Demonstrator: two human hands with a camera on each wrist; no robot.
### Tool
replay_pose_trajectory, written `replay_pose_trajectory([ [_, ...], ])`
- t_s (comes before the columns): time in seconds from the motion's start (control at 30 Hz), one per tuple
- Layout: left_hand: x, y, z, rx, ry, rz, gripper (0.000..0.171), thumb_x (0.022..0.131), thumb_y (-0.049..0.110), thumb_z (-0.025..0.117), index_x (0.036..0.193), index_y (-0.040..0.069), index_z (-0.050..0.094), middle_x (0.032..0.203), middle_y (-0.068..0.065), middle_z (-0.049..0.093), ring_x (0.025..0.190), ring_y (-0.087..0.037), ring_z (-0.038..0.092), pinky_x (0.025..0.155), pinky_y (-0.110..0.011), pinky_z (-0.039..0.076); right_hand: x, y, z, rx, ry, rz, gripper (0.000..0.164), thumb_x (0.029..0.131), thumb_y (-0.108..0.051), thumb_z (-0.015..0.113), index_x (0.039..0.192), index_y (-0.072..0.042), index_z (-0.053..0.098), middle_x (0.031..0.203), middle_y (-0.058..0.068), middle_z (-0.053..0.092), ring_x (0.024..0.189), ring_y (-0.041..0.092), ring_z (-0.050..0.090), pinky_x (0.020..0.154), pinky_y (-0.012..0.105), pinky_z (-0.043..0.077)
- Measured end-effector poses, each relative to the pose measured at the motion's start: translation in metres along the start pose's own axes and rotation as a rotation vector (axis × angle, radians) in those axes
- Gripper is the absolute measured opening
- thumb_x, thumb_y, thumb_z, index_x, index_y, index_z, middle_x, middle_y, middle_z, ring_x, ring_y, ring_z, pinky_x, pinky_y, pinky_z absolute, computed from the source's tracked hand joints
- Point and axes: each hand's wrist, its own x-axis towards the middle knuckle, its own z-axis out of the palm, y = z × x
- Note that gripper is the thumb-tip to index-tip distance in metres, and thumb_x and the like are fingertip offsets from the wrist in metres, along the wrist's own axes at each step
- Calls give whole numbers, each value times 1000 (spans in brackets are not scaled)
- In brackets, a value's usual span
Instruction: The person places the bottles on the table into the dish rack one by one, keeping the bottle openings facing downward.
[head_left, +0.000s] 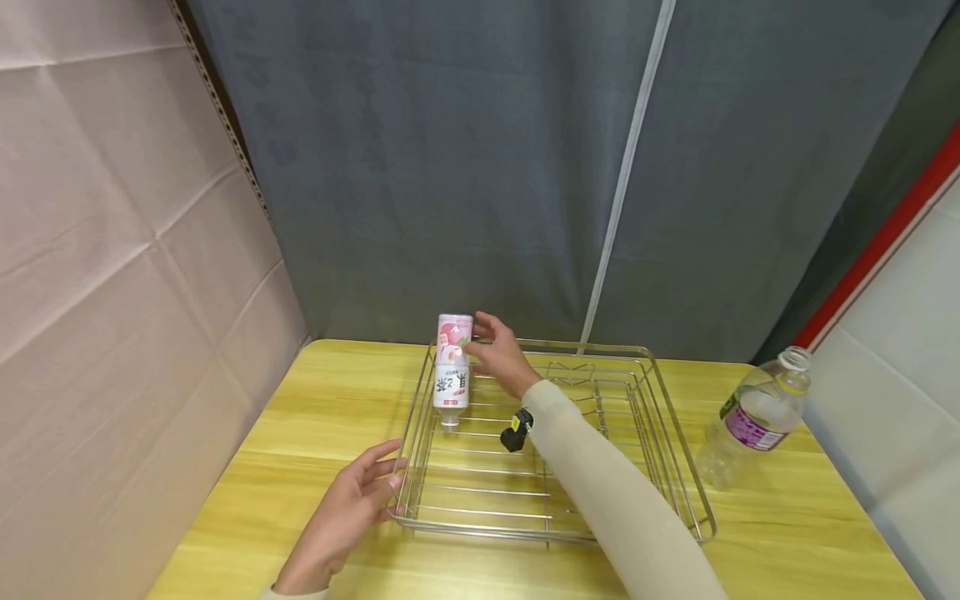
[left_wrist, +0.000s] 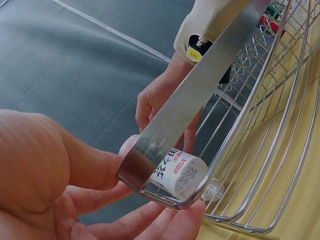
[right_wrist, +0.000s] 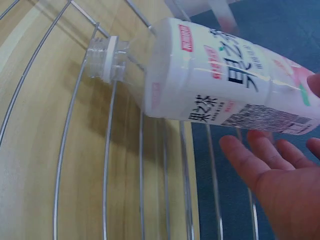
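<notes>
Left hand: left hand [head_left: 347,512] lies nearest the lens, fingers loosely spread, fingertips touching the near-left corner of the wire rack [head_left: 678,467]; it clasps nothing.
Bottle: white-and-pink labelled bottle [head_left: 453,367] stands mouth-down inside the rack's far-left corner, its uncapped neck among the floor wires, its body close against the left rim.
Right hand: right hand [head_left: 498,353] is at the bottle's upturned base, thumb on it; the wrist view shows the other fingers straight and apart from the label, so the hold is light at most.
Rack edges: raised wire walls all round; the floor right of the bottle is bare wire under the sleeve [head_left: 600,483].
Table: yellow wooden table [head_left: 300,433] shows bare strips left and in front of the rack.
Clear bottle: uncapped clear bottle [head_left: 753,417] leans just right of the rack, near the table's right edge.
Backdrop: grey curtain [head_left: 480,167] behind, cardboard wall [head_left: 112,250] left.
</notes>
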Motion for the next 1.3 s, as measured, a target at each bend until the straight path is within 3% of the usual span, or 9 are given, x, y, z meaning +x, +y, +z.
replay_pose_trajectory([
  [0.4,1,0,1,-4,1,-7,57,105,11,63,159,16,45,155,-26,51,136,-42,57,89,-44,65,-14,-11,-18,10,2,7,76,98,-9,67,165,-9,31,167,26,34,141,48,53,111,73,45],
  [0.7,2,-2,-2,-8,1,-11,57,104,13,64,158,17,45,156,-26,50,137,-43,56,89,-46,64,-32,-34,-29,-20,22,-8,68,99,-8,70,160,-13,40,159,18,48,139,42,57,107,61,54],
  [1.0,1,-3,-6,-12,3,-15,57,105,14,65,158,19,45,157,-25,50,140,-44,54,90,-47,64,-57,-63,-43,-14,15,-49,67,99,-9,71,159,-15,42,157,14,51,138,42,59,108,56,56],
  [1.3,0,-4,-11,-17,-8,-11,60,105,16,65,159,23,43,159,-26,48,142,-46,52,90,-46,64,-96,-89,-62,35,-23,-142,65,102,-8,68,160,-14,39,157,14,49,142,38,55,107,50,58],
])
